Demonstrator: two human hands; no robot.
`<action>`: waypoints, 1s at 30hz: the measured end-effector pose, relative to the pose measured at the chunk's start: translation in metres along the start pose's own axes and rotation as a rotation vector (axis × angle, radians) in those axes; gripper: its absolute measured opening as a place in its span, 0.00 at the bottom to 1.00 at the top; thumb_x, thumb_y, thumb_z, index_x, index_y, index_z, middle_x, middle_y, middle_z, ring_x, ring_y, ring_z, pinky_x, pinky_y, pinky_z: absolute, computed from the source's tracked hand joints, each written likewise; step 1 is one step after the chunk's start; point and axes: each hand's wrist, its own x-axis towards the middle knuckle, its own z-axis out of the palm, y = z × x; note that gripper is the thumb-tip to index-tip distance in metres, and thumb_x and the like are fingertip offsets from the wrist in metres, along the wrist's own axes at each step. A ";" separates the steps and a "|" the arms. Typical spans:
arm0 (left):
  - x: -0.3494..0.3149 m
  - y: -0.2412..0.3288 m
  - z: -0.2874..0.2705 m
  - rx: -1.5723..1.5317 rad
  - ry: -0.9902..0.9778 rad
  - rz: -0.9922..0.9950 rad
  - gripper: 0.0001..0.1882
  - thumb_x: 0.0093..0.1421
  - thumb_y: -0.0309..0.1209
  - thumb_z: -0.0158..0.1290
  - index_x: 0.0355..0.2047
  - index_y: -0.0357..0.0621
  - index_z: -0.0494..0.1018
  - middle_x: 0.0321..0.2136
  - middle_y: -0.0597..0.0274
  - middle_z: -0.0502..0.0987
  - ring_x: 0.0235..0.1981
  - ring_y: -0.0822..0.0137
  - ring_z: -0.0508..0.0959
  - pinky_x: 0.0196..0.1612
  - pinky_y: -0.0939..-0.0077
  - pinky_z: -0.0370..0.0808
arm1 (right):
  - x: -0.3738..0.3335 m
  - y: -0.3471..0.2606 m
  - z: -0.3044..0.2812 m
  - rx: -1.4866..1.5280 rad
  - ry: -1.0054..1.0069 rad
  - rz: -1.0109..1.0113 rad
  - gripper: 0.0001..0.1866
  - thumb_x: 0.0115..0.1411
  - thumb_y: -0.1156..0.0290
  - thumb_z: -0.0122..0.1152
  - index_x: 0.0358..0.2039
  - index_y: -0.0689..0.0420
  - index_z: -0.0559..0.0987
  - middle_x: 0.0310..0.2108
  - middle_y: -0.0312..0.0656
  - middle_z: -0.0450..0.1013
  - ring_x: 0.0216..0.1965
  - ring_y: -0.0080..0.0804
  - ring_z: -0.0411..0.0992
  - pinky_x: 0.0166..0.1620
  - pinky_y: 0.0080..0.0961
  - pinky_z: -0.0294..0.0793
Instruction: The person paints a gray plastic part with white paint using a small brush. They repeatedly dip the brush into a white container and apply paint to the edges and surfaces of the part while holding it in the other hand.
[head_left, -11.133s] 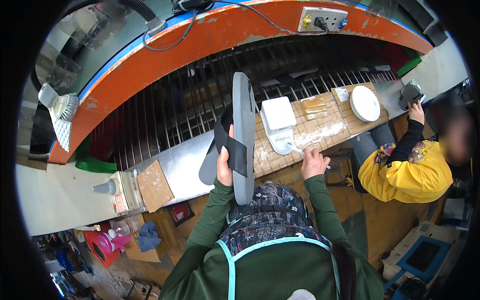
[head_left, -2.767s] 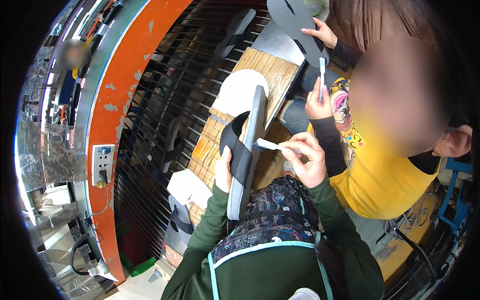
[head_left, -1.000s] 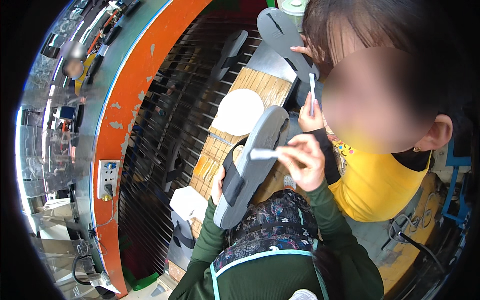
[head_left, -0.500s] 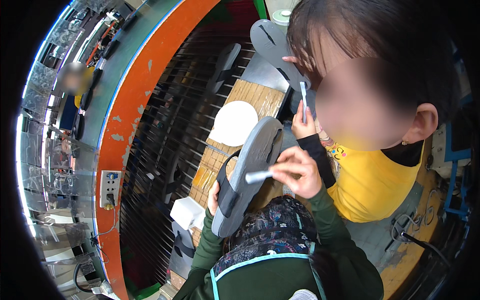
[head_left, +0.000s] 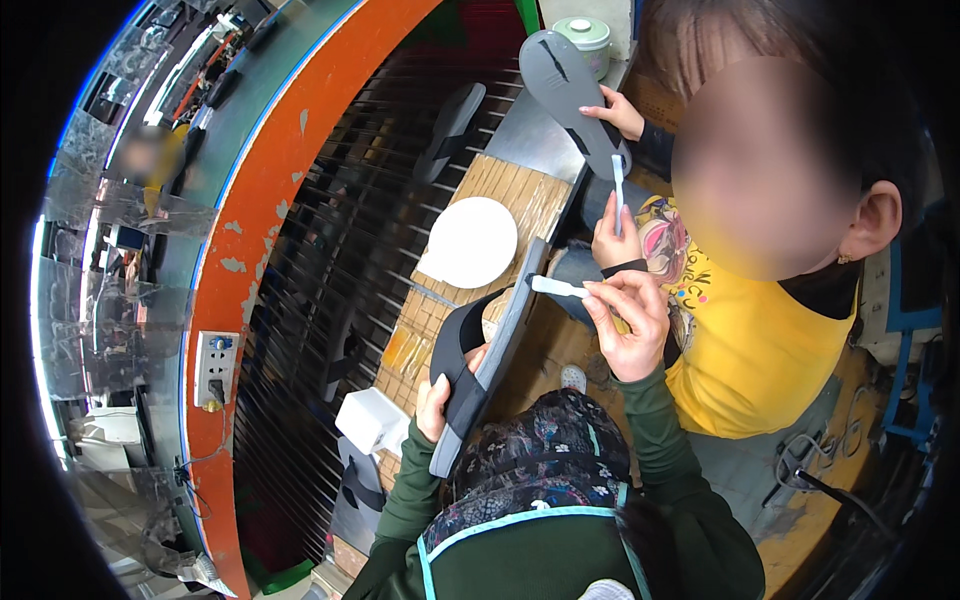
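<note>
My left hand grips a grey sandal by its lower part, fingers around the wide black strap. The sandal stands tilted nearly edge-on, so most of its sole face is hidden. In my right hand, a small pale brush is pinched between thumb and fingers. Its head points left at the sandal's upper part; whether they touch I cannot tell. To the right, a co-worker in a yellow apron holds a grey sole in one hand and a similar brush in the other.
A white round plate lies on a slatted wooden board. Nearer stands a white container. Sandals rest on the dark rod conveyor. An orange frame with a power socket borders it. Behind sits a green lidded pot.
The sandal in my left hand has turned from showing its face to nearly edge-on. My right hand with the brush has moved up and right. The co-worker has shifted slightly right.
</note>
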 end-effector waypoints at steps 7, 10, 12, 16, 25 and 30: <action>0.001 0.008 0.007 0.090 -0.022 0.101 0.32 0.64 0.45 0.37 0.52 0.21 0.65 0.54 0.45 0.69 0.54 0.63 0.70 0.58 0.77 0.59 | 0.001 -0.002 -0.005 -0.076 -0.070 -0.101 0.10 0.47 0.68 0.69 0.33 0.51 0.84 0.31 0.32 0.71 0.29 0.25 0.67 0.38 0.25 0.58; 0.000 0.008 0.006 0.081 -0.009 0.079 0.32 0.64 0.45 0.36 0.52 0.22 0.65 0.54 0.46 0.69 0.54 0.63 0.69 0.58 0.78 0.58 | -0.001 -0.004 -0.006 -0.086 -0.115 -0.110 0.10 0.47 0.68 0.69 0.33 0.51 0.83 0.32 0.32 0.71 0.29 0.25 0.68 0.38 0.25 0.57; -0.001 0.009 0.004 0.092 -0.013 0.082 0.32 0.64 0.45 0.36 0.52 0.23 0.66 0.54 0.46 0.70 0.54 0.64 0.69 0.58 0.78 0.59 | -0.003 -0.006 -0.008 -0.109 -0.144 -0.157 0.10 0.46 0.69 0.69 0.32 0.51 0.84 0.32 0.32 0.71 0.29 0.24 0.68 0.38 0.25 0.58; -0.002 0.012 0.004 0.016 -0.029 0.032 0.33 0.64 0.47 0.37 0.52 0.25 0.68 0.54 0.46 0.69 0.54 0.62 0.69 0.57 0.77 0.59 | -0.001 -0.004 -0.005 0.200 -0.303 -0.108 0.09 0.46 0.70 0.70 0.31 0.52 0.84 0.32 0.34 0.71 0.30 0.25 0.69 0.37 0.25 0.61; -0.024 0.012 -0.031 -1.186 -0.001 -0.072 0.30 0.65 0.47 0.40 0.62 0.44 0.57 0.57 0.49 0.66 0.52 0.60 0.72 0.56 0.62 0.69 | -0.025 -0.023 0.044 0.694 -0.549 0.089 0.07 0.50 0.76 0.66 0.32 0.60 0.82 0.37 0.40 0.70 0.29 0.25 0.69 0.38 0.20 0.68; -0.100 -0.013 -0.110 -1.480 -0.074 0.333 0.26 0.63 0.41 0.44 0.59 0.43 0.61 0.56 0.48 0.67 0.51 0.57 0.73 0.55 0.59 0.71 | -0.042 -0.034 0.056 0.894 -0.416 0.309 0.07 0.56 0.78 0.56 0.36 0.65 0.77 0.38 0.41 0.68 0.32 0.24 0.66 0.34 0.18 0.65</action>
